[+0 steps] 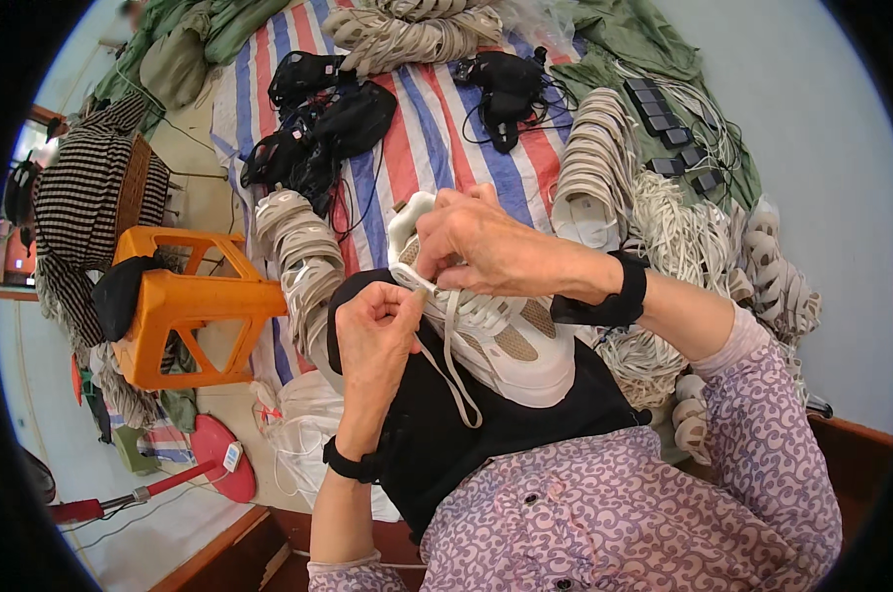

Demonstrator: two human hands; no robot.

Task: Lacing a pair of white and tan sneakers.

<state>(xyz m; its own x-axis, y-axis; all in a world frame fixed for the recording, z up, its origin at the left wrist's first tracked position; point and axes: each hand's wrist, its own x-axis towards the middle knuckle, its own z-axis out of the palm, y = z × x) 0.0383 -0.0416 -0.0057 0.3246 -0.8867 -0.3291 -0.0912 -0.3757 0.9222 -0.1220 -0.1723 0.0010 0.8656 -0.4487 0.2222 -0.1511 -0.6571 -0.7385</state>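
Observation:
A white and beige sneaker rests on my lap over black cloth, its toe pointing toward me. My left hand is closed in a pinch on a white shoelace beside the shoe's eyelets. Above the tongue, my right hand pinches the same lacing area, fingers curled close to the left fingertips. One lace end hangs in a loop over the shoe's left side. The right hand covers part of the upper and the top lace holes.
An orange plastic stool stands at the left. Stacked beige shoe uppers lie to the right, with bundled white laces beside them. Black cloth items with cords lie on the striped sheet. Several black boxes sit at far right.

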